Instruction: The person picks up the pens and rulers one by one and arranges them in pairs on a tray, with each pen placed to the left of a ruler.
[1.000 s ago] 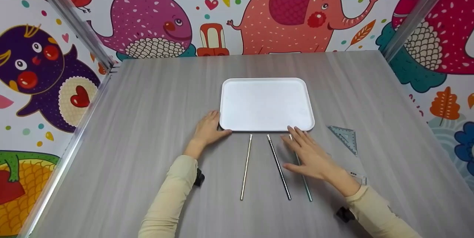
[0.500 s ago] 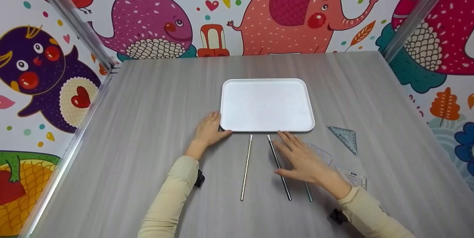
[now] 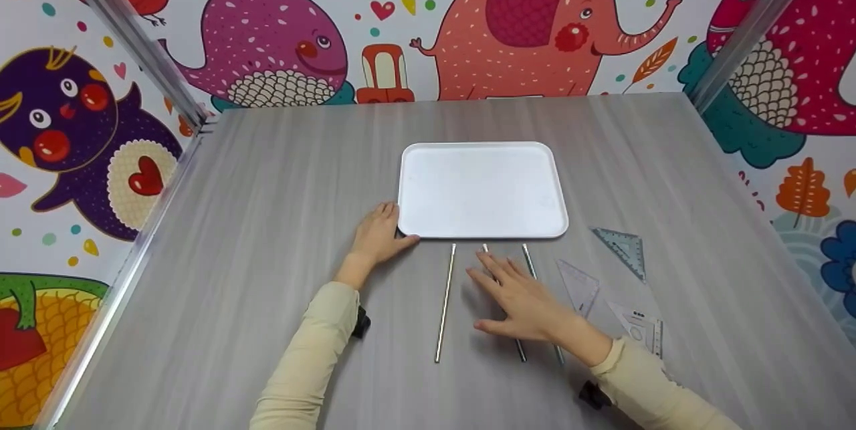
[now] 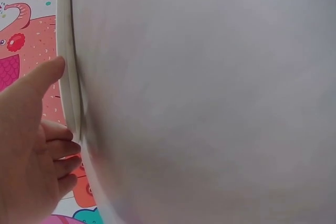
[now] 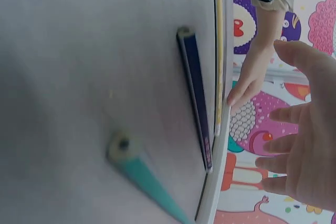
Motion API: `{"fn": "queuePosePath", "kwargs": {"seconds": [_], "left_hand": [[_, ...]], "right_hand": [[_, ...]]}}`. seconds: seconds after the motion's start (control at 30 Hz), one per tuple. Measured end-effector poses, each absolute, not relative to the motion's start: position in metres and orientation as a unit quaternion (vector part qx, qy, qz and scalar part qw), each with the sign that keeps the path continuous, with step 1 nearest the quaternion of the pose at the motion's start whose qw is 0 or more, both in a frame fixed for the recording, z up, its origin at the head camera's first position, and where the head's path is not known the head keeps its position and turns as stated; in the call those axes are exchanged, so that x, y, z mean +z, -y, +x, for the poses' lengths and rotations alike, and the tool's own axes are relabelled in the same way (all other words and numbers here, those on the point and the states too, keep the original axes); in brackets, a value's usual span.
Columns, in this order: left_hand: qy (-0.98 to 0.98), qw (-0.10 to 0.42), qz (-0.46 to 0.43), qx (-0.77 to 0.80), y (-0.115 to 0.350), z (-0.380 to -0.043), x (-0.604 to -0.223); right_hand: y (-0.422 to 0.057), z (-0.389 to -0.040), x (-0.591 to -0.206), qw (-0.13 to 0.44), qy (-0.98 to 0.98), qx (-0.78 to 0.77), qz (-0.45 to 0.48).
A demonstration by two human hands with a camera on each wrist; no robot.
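Observation:
At the white tray's [image 3: 481, 189] near left corner rests my left hand [image 3: 378, 235], its thumb along the front edge and its fingers by the left side. Three pencils lie in front of the tray: a yellow-gold one [image 3: 445, 306], a dark blue one [image 5: 194, 82] and a teal one [image 5: 147, 182]. Over the dark blue pencil hovers my right hand [image 3: 525, 303], fingers spread and holding nothing. It hides the middle of the dark blue and teal pencils in the head view. In the left wrist view, the thumb [image 4: 51, 72] lies against the tray rim.
To the right lie a bluish set square [image 3: 625, 249] and two clear ones, one nearer the pencils [image 3: 582, 286] and one partly behind the right forearm [image 3: 635, 326]. The grey table [image 3: 287, 176] is bounded by walls with cartoon animals and metal corner posts [image 3: 756, 29].
My right hand has moved left and slightly toward me, from over the teal pencil to over the dark blue one, uncovering the clear set squares. The left hand stays at the tray corner.

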State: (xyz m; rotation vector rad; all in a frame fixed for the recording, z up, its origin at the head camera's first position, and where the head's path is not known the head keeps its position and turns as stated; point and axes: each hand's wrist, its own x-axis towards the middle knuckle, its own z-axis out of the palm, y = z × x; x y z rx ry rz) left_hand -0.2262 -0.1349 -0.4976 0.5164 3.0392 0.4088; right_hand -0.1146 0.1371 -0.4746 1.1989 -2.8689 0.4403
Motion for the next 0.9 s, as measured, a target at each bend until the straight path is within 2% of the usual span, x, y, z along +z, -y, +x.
{"fn": "queuePosePath", "kwargs": {"seconds": [0.5,0.8,0.9], "left_hand": [[-0.975,-0.015,0.184,0.122,0.136,-0.227,-0.497],[-0.976,-0.001,0.182,0.12,0.136,-0.228,-0.497],[-0.977,0.008,0.178,0.115,0.135,-0.229,-0.497]], "right_hand": [[-0.115,-0.106,-0.472,-0.027,0.913,0.099,0.395],[-0.106,-0.103,-0.475,-0.007,0.917,0.064,0.393],[-0.103,-0.103,-0.475,0.016,0.918,0.054,0.393]]}}
